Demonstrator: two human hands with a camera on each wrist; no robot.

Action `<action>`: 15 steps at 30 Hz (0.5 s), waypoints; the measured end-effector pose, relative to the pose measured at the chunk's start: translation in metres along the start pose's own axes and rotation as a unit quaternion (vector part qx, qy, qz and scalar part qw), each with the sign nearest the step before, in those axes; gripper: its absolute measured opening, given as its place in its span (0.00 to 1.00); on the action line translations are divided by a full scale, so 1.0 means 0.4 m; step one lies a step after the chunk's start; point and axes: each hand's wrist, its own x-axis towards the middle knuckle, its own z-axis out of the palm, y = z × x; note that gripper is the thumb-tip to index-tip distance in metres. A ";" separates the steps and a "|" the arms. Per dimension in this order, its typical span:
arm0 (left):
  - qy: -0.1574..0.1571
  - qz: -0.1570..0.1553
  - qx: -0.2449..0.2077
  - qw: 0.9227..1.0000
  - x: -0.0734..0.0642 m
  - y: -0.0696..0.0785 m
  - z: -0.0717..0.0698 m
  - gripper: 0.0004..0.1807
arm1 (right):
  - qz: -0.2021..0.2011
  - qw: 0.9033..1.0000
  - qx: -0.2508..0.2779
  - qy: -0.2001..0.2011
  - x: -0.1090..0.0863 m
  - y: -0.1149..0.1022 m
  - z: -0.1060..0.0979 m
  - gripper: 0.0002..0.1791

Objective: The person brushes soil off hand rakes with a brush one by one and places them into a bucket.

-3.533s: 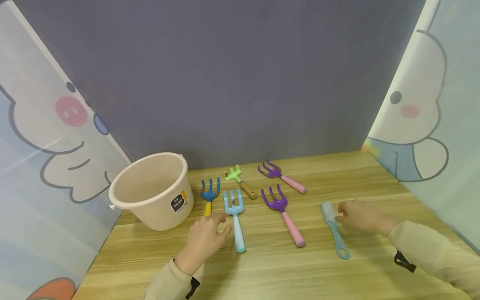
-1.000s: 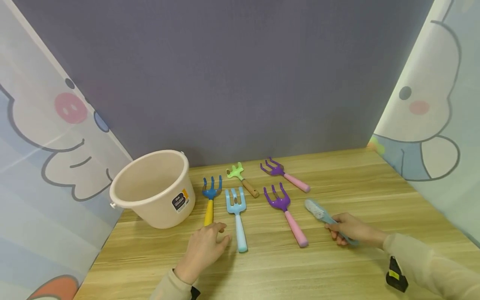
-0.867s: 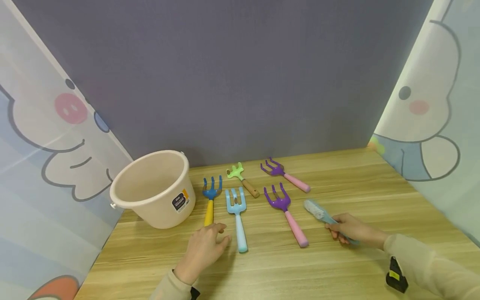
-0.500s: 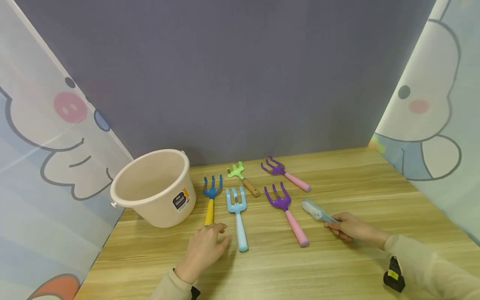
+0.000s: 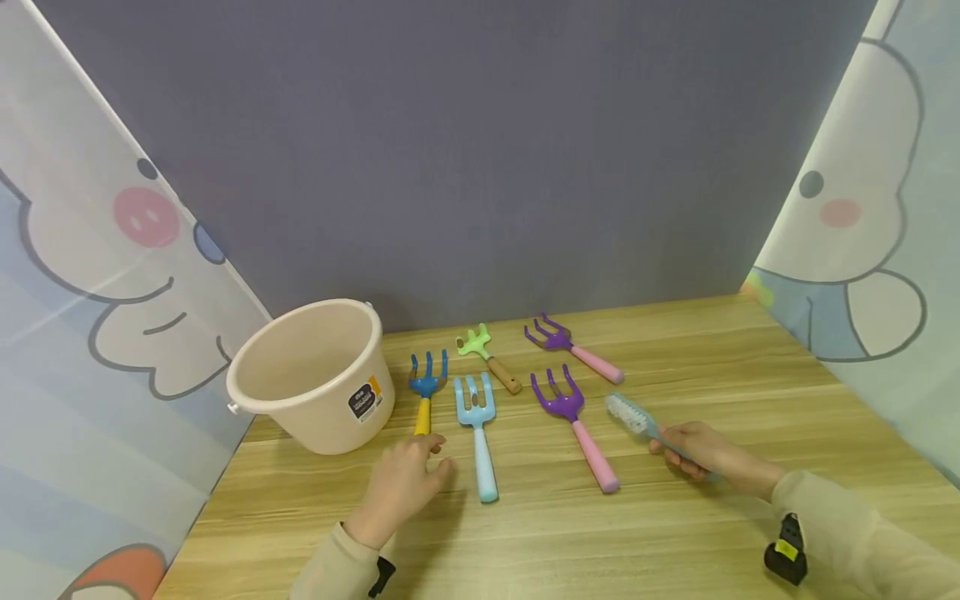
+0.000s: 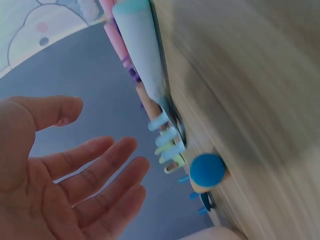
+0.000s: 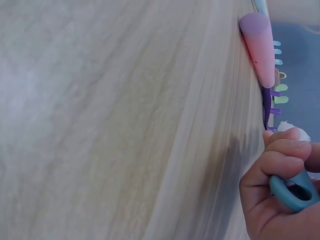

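The right hand (image 5: 701, 450) grips the blue brush (image 5: 628, 413) by its handle. Well apart, the left hand (image 5: 400, 485) hangs relaxed near the yellow-handled fork (image 5: 424, 408); ahead and left of it, a cream bucket (image 5: 315, 429) bears a black-and-orange label (image 5: 363, 400), its print too small to read.

Leftward of my right hand (image 5: 697, 452), the nearer purple-tined, pink-handled rake (image 5: 582, 433) and the glossy pale-blue rake (image 5: 482, 450) obstruct any low pass, whereas bare wood-grained tabletop (image 5: 570, 546) closer to me leaves room.
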 end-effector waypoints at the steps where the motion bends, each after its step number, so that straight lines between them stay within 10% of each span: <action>1: 0.005 -0.001 0.005 1.000 0.004 -0.005 -0.002 0.14 | -0.001 1.000 0.001 0.001 0.000 -0.001 0.001 0.25; 15: -0.055 -0.064 0.032 0.996 0.100 -0.079 0.019 0.24 | -0.018 1.000 0.008 -0.011 -0.001 -0.013 -0.005 0.28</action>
